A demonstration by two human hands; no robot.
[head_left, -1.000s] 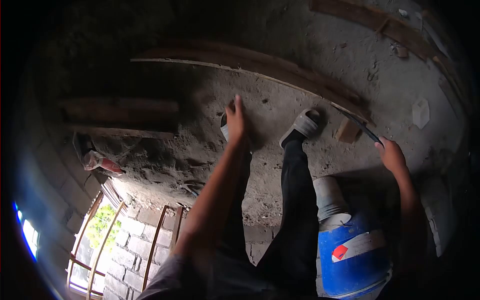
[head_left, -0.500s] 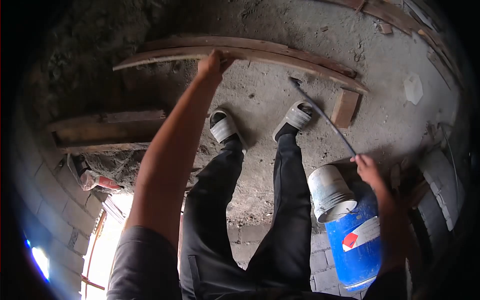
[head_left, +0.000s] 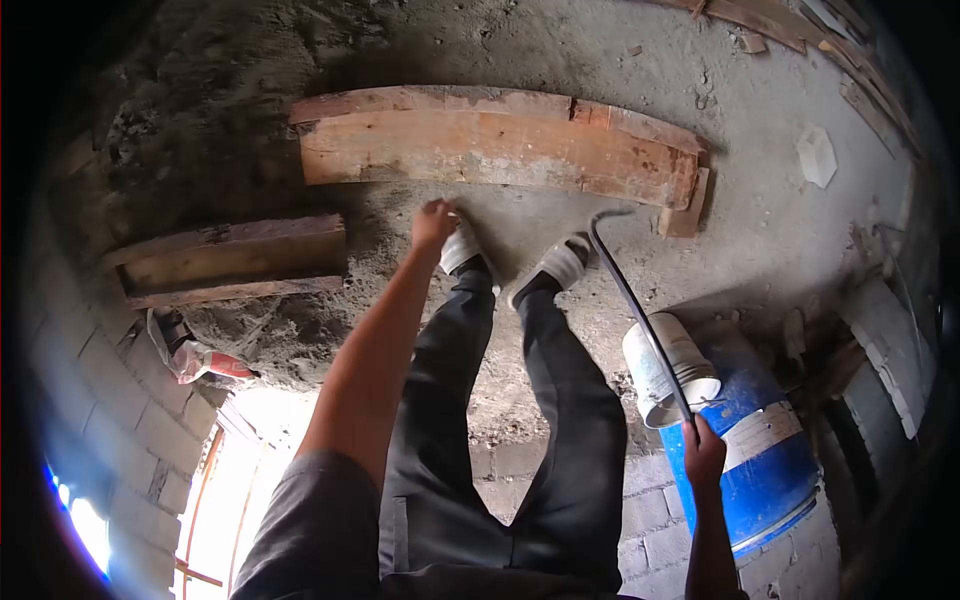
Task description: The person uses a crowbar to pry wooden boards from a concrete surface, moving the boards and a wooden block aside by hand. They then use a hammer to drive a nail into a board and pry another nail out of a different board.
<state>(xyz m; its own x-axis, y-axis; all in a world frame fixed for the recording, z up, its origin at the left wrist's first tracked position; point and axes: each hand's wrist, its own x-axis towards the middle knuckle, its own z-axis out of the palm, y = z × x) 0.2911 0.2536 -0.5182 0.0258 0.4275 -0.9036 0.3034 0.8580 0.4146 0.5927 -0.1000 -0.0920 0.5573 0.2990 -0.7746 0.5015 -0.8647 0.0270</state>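
Head view, right hand point(head_left: 703, 452) fingers clamped on crowbar point(head_left: 640, 310), left hand point(head_left: 435, 222) outstretched, fingers unclear.

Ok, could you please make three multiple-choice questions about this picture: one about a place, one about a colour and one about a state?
1. Where is the hooked end of the metal bar?
A) beside the right sandal
B) behind the person
C) up on the brick wall

2. What colour is most of the barrel?
A) red
B) blue
C) green

3. What is the state of the right hand?
A) open and empty
B) shut on the metal bar
C) pressed flat on the floor

Answers:
1 A: the hook is close to the right sandal on the concrete floor.
2 B: the body of the barrel is blue, with only a small white and red label.
3 B: the fingers are closed around the near end of the bar.
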